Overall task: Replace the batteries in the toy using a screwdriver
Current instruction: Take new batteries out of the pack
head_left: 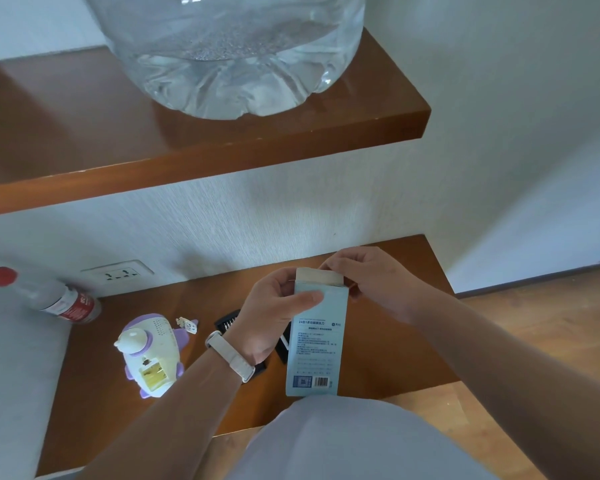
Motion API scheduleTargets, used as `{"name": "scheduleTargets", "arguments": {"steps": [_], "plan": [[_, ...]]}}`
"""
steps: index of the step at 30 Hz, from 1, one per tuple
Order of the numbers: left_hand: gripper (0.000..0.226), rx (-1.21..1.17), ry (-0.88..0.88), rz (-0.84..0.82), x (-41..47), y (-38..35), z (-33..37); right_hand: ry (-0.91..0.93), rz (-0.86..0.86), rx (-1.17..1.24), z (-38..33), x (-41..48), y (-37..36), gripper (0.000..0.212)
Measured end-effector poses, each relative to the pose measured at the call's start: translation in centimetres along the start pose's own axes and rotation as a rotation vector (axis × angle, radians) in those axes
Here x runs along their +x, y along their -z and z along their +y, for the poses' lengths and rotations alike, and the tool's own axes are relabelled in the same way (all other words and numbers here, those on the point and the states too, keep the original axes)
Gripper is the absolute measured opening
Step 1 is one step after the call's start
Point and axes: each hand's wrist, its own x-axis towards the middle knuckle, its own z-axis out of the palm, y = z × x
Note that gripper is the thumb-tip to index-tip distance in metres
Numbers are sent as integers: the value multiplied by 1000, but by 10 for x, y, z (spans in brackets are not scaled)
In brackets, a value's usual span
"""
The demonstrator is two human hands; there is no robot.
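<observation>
Toy (151, 355) lies apart, left of fingers (305, 298) pinching the screwdriver box (317, 344).

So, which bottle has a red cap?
The small bottle at far left, near the wall socket; the big water jug on the upper shelf shows none.

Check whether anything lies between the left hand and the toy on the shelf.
Nothing visible blocks it: bare shelf separates the left hand from the toy, with only a small white piece lying by the toy's far side. That hand and the right hand both grip the blue box, though.
</observation>
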Motion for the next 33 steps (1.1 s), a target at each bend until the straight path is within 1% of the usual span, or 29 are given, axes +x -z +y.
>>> {"name": "scheduleTargets", "arguments": {"steps": [2, 7, 10, 13, 16, 19, 21, 23, 26, 28, 30, 33], "plan": [[45, -3, 0, 7, 0, -1, 0, 25, -5, 4, 2, -2, 1, 28], [45, -9, 4, 29, -3, -6, 1, 117, 59, -173, 7, -9, 1, 21], [40, -17, -4, 39, -4, -8, 1, 154, 85, -233, 9, -10, 0, 18], [41, -18, -9, 52, -6, -10, 0, 188, 79, -255, 11, -12, -1, 16], [35, -6, 1, 73, -7, -12, -3, 199, 63, -216, 15, -14, 1, 16], [35, -17, 0, 90, -7, -13, -7, 196, 31, -189, 23, -19, 2, 15], [35, -38, -13, 106, -7, -14, -9, 185, -15, -207, 30, -23, 1, 25], [36, -35, -21, 111, -7, -15, -10, 168, -18, -197, 37, -26, -2, 34], [32, -18, -30, 112, -6, -17, -13, 181, 8, -122, 40, -27, -4, 30], [23, 14, -42, 113, -6, -18, -13, 166, 14, -66, 40, -28, -4, 26], [13, 57, -55, 110, -6, -19, -14, 141, 13, -53, 42, -28, -3, 19], [8, 118, -62, 101, -4, -20, -15, 126, 15, -58, 44, -28, -1, 15]]}}
